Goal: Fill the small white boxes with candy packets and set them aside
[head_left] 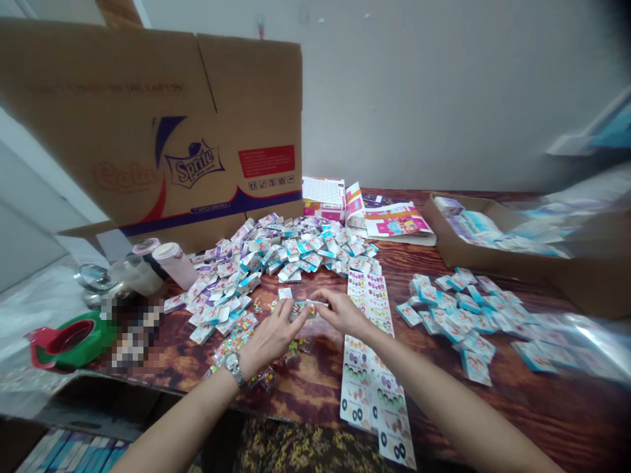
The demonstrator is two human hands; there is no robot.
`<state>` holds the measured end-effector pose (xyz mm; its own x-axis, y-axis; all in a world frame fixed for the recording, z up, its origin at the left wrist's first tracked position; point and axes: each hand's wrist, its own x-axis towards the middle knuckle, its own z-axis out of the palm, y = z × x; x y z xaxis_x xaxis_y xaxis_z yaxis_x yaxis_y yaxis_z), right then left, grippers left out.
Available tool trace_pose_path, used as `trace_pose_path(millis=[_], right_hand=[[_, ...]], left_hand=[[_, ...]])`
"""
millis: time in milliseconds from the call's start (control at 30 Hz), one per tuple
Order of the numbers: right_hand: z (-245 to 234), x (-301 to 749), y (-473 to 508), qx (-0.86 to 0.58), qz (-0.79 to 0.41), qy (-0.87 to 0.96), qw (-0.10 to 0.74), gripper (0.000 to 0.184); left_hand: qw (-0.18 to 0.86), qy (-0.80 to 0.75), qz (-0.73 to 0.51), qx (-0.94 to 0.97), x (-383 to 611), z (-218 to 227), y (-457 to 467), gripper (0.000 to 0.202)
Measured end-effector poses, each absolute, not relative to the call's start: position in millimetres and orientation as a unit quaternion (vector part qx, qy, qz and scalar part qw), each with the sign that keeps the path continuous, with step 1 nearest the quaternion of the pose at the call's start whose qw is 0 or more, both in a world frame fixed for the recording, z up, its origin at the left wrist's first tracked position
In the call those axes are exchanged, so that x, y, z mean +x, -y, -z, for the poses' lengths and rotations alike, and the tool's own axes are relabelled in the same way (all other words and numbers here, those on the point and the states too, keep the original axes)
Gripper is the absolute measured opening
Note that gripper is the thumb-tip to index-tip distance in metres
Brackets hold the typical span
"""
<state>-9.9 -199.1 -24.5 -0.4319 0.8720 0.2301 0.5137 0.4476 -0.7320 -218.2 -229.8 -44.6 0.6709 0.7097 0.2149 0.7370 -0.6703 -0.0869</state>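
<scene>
My left hand [273,334], with a watch on its wrist, is closed on a small printed box [297,307] over the middle of the table. My right hand [342,313] pinches a small clear packet of coloured candies [311,309] at the box's right end. The fingers partly hide both things. Clear bags of coloured candies [240,328] lie beside and under my left hand. Just beyond the hands spreads a large heap of small white, blue and purple boxes [296,246], several with open flaps. Sticker sheets [357,387] lie under my right forearm.
A big cardboard carton [236,85] stands at the back left. Jars [175,263] and a green tape dispenser [79,338] are at left. More small boxes [458,315] lie at right, before an open cardboard tray [444,246]. Printed cartons [397,220] sit by the wall.
</scene>
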Motion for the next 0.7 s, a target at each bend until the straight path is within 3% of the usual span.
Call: trace_pose_path(millis=[167,433,700], right_hand=[[23,-12,206,-0.43,-0.255,0.8,0.331,0.019],[39,-13,200,-0.49,-0.346,0.714,0.362,0.016],[45,-8,191,-0.475,-0.365,0.729,0.332,0.018]], left_hand=[[0.086,0.419,0.087,-0.9,-211,43,233,0.065],[0.044,0.429,0.164,-0.887,-211,53,232,0.071],[0.071,0.415,0.169,-0.891,-213,57,233,0.062]])
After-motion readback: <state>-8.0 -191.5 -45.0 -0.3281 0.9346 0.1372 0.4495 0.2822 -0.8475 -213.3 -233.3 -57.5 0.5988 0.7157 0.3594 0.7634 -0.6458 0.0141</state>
